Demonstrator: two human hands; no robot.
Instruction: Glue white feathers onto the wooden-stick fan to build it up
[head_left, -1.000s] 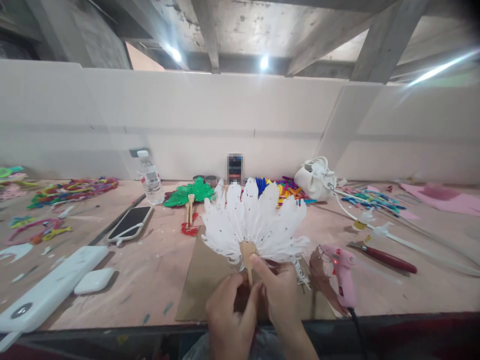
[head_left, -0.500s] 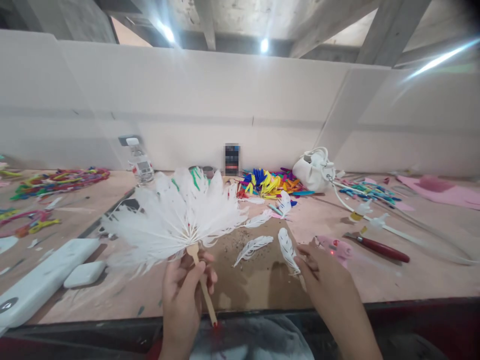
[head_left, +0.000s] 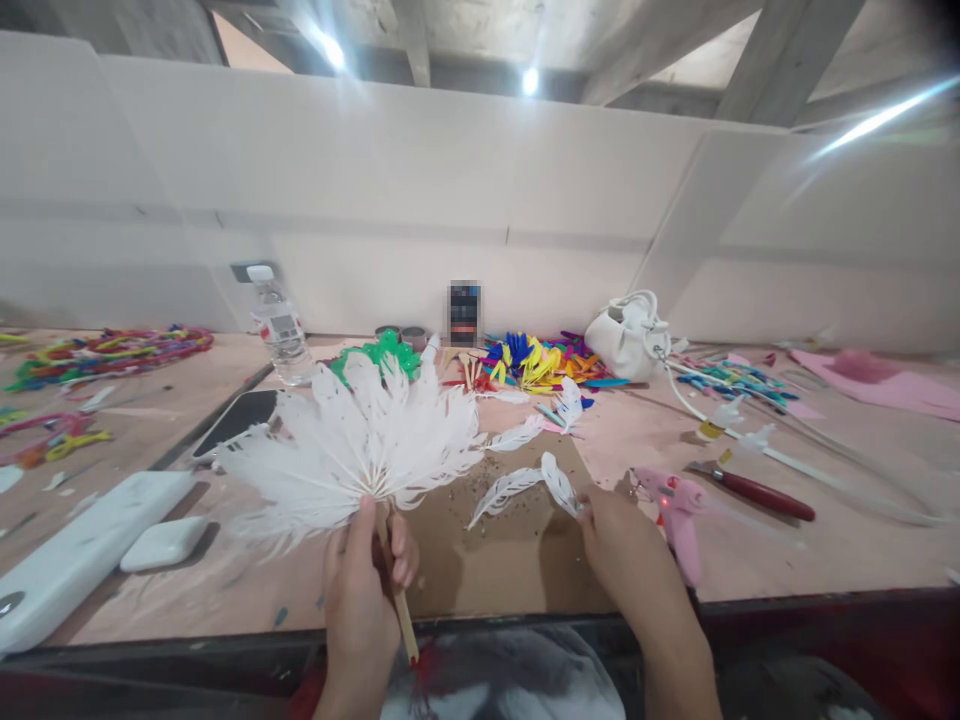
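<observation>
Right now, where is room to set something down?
Bare tabletop right of the pink glue gun, nearer than the red-handled tool; the near cardboard between left hand and right hand. Crowded: the back, with coloured feathers beside the white bag.

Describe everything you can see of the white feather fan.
The white feather fan is spread wide, its overlapping, frayed-edged feathers meeting at a slim, wood-like handle with red at its lower end. The left hand grips the handle, which slants, feathers uppermost, at the near edge of the table.
</observation>
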